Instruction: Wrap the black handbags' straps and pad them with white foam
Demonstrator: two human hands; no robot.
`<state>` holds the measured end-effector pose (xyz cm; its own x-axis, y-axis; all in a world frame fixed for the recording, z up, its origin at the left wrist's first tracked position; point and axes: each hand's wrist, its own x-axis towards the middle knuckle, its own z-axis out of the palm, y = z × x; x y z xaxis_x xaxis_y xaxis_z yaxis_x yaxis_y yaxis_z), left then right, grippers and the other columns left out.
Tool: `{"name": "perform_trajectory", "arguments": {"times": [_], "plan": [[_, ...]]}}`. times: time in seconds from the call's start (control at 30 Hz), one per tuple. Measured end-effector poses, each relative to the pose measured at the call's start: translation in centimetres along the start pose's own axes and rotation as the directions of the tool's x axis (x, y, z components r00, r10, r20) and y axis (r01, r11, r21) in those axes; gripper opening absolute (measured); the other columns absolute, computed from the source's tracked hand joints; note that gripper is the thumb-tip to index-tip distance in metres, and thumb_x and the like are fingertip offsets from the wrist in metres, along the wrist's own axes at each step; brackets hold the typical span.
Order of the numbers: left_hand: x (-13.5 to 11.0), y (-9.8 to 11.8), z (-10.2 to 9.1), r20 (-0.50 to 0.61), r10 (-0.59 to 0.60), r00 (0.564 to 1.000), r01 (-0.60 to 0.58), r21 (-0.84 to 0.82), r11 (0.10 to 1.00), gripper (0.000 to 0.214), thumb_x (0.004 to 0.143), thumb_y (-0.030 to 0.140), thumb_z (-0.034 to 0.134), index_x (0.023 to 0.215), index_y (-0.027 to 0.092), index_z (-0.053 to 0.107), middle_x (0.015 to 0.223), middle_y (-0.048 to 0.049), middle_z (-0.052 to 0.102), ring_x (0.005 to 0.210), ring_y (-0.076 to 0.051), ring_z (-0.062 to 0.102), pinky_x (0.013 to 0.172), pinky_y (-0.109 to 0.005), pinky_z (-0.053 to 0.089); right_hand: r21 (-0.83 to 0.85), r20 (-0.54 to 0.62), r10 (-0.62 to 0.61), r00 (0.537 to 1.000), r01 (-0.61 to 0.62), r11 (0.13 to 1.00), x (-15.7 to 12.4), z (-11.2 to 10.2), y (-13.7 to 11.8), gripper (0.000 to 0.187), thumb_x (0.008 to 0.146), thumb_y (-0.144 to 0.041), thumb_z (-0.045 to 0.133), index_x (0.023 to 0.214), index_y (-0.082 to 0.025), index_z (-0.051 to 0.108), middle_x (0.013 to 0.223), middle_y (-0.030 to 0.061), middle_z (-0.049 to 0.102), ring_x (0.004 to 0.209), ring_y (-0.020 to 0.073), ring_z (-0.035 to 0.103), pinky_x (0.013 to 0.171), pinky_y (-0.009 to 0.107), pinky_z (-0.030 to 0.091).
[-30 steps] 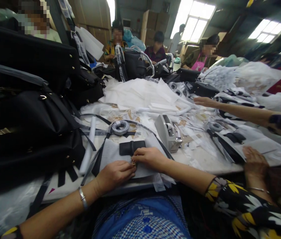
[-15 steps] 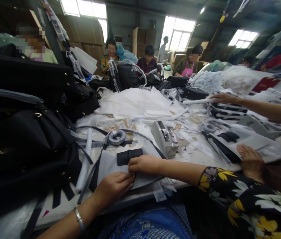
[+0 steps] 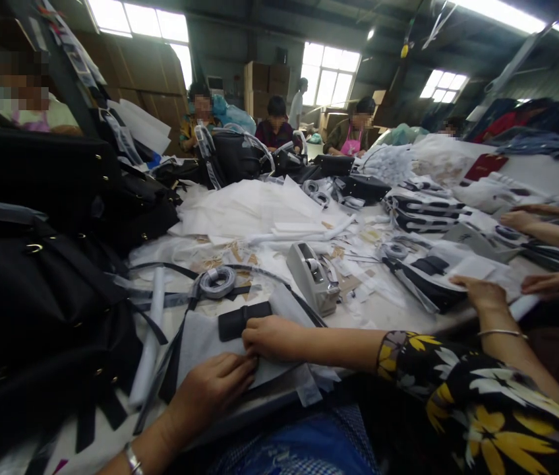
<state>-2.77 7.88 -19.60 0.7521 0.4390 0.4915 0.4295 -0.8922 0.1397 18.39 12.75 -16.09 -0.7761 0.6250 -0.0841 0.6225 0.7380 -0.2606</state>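
Both my hands meet at the table's near edge on a sheet of white wrapping paper [image 3: 200,340]. My left hand [image 3: 213,389] has its fingers curled and pinched at the paper's edge, next to a black strap [image 3: 171,359]. My right hand [image 3: 272,338] lies closed over the paper, its fingertips touching a small black strap pad [image 3: 242,318]. What the fingertips pinch between them is hidden.
A grey tape dispenser [image 3: 312,277] stands right of my hands and a tape roll [image 3: 217,282] lies behind them. Black handbags [image 3: 47,277] are piled at left. White paper heaps [image 3: 254,208] fill the middle. A co-worker's hands [image 3: 482,293] work at right; several people sit at the far end.
The view has swung up and to the right, so everything has slid left in the picture. My hands stay together on the paper. The co-worker's far hand has pulled back to the right.
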Motion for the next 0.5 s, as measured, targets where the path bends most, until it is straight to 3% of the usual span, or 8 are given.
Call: {"name": "perform_trajectory", "arguments": {"times": [0.07,0.13,0.23,0.37,0.5], "plan": [[0.1,0.1,0.0,0.019,-0.017,1.0,0.016,0.054,0.998,0.029,0.1,0.024,0.048,0.125,0.02,0.062,0.09,-0.0044,0.069,0.076,-0.017,0.067,0.067,-0.027,0.057,-0.015,-0.04,0.016,0.999,-0.017,1.0,-1.4,-0.7,-0.6,0.017,0.096,-0.03,0.06,0.105,-0.021,0.07,0.102,0.0053,0.07,0.084,0.0182,0.067,0.076,0.028,0.051],[0.1,0.2,0.1,0.041,-0.022,0.999,0.019,0.093,0.996,0.03,0.1,0.024,0.047,0.127,0.021,0.061,0.093,-0.0049,0.069,0.078,-0.018,0.067,0.068,-0.028,0.057,-0.024,-0.148,0.012,0.989,-0.015,1.0,-3.4,-0.7,-0.7,0.031,0.098,-0.036,0.056,0.122,-0.02,0.065,0.12,0.0091,0.068,0.11,0.0232,0.064,0.098,0.036,0.047],[0.0,0.8,0.4,0.041,-0.037,0.998,0.031,0.136,0.99,0.032,0.101,0.022,0.044,0.128,0.022,0.061,0.111,-0.0077,0.068,0.1,-0.021,0.066,0.085,-0.034,0.058,-0.025,-0.257,0.055,0.965,-0.063,0.998,-6.2,0.6,-0.4,0.059,0.098,-0.053,0.051,0.146,-0.019,0.046,0.152,0.0116,0.045,0.144,0.0295,0.035,0.121,0.05,0.022],[-0.6,2.6,1.2,-0.006,-0.157,0.988,0.154,0.231,0.961,0.036,0.101,0.025,0.044,0.134,0.024,0.058,0.133,-0.0114,0.06,0.127,-0.027,0.055,0.105,-0.048,0.048,0.005,-0.239,0.114,0.964,-0.116,0.993,-7.5,2.6,0.1,0.064,0.099,-0.056,0.044,0.153,-0.022,0.036,0.161,0.0068,0.031,0.151,0.0278,0.021,0.124,0.052,0.011],[-1.6,3.9,2.4,-0.009,-0.204,0.979,0.194,0.36,0.913,0.051,0.098,0.038,0.049,0.146,0.021,0.046,0.15,-0.0122,0.048,0.135,-0.031,0.047,0.109,-0.05,0.042,0.054,-0.237,0.124,0.964,-0.114,0.992,-7.3,2.6,-0.1,0.061,0.1,-0.054,0.044,0.152,-0.023,0.039,0.161,0.0068,0.032,0.151,0.0269,0.021,0.125,0.051,0.011]]}}
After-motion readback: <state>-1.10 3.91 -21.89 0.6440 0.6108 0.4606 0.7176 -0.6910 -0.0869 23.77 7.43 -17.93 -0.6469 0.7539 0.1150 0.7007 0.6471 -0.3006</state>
